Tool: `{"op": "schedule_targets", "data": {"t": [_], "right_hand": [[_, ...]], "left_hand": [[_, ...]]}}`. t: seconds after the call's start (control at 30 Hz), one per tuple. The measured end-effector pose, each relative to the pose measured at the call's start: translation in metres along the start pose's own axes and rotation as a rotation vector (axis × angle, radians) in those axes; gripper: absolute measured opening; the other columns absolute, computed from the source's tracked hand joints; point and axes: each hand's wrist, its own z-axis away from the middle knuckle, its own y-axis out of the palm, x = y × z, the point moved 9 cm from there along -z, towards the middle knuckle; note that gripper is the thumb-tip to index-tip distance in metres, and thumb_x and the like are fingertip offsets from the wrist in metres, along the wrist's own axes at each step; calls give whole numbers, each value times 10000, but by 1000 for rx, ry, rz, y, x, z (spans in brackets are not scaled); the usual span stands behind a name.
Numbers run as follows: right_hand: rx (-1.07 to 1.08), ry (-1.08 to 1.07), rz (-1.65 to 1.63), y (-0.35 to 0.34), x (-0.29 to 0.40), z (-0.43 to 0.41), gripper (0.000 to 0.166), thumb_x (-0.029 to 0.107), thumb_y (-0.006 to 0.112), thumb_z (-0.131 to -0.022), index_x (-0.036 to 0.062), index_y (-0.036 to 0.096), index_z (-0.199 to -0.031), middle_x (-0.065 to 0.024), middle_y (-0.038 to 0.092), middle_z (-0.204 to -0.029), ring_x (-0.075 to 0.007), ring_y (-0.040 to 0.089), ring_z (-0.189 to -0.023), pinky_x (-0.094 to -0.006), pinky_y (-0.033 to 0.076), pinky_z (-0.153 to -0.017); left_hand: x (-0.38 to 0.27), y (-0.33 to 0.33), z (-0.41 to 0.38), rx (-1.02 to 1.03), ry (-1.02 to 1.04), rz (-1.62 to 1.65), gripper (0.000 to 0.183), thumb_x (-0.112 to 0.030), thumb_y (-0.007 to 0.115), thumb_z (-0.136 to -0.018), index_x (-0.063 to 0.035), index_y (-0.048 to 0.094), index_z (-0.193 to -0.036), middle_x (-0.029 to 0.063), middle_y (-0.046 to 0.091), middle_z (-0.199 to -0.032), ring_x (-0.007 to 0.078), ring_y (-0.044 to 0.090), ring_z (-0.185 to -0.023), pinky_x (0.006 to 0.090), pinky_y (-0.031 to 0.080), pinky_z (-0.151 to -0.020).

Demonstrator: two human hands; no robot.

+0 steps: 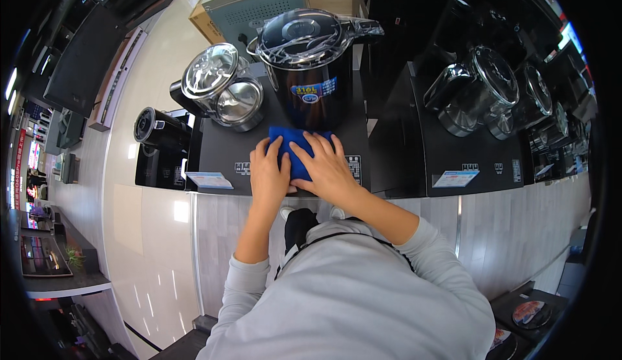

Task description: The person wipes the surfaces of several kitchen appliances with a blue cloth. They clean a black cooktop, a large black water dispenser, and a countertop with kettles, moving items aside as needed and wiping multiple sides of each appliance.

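A folded blue cloth (pixel 297 168) lies on the black display top (pixel 221 149) in front of me, close to its front edge. My left hand (pixel 270 165) rests on the cloth's left side with bent fingers. On the right side my right hand (pixel 326 166) presses down, fingers spread over the fabric. Just beyond the cloth stands a large black kettle (pixel 316 98), its lid and spout wrapped in clear plastic film and a sticker on its front. Left of it are a glass kettle (pixel 211 76) and a lower metal-bottomed glass pot (pixel 240 105).
A price card (pixel 210 180) stands at the front left edge, another card (pixel 456 179) further right. More glass kettles (pixel 491 88) stand on the neighbouring black unit. A black lidded canister (pixel 160 127) is at left. Behind the kettle sits a grey metal-cased appliance (pixel 257 13).
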Motion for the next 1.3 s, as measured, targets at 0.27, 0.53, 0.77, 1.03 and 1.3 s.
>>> {"op": "schedule_targets", "data": {"t": [0.27,0.53,0.77,1.03,1.3], "right_hand": [[152,34,70,-43,-14,55,902,353,827,-606,102,428,-1375,-202,430,-1284,-358,384,-1215,-552,223,-1072],[47,48,-108,-80,-25,87,600,157,806,-573,91,619,-1140,-95,609,-958,-306,570,-937,-433,392,-952],[-378,75,-291,-186,-14,20,599,-54,713,-552,24,581,-1131,-159,616,-1064,-329,624,-968,-359,504,-837],[-603,-38,54,-238,-2,-109,423,141,705,-710,7,555,-1082,-146,617,-1106,-345,602,-1004,-408,484,-855],[-320,-102,197,-196,12,-164,284,183,677,-735,26,580,-951,-151,663,-884,-329,632,-887,-441,471,-779]], "left_hand": [[-49,25,42,173,30,287,399,-32,653,-762,-12,589,-1156,199,512,-1148,383,540,-1025,405,469,-869],[-58,45,65,575,-298,1039,328,7,619,-846,-4,582,-1172,69,533,-1071,101,564,-907,226,483,-747],[-118,-91,-25,-193,368,417,382,17,606,-824,5,556,-1202,176,540,-1260,319,558,-1125,368,445,-948],[-119,-88,-70,-291,309,214,563,-27,630,-800,38,425,-1320,209,412,-1390,369,398,-1292,409,325,-1071],[-112,-86,-72,-293,253,502,656,25,610,-802,8,326,-1392,229,424,-1371,335,425,-1287,381,315,-1084]]}}
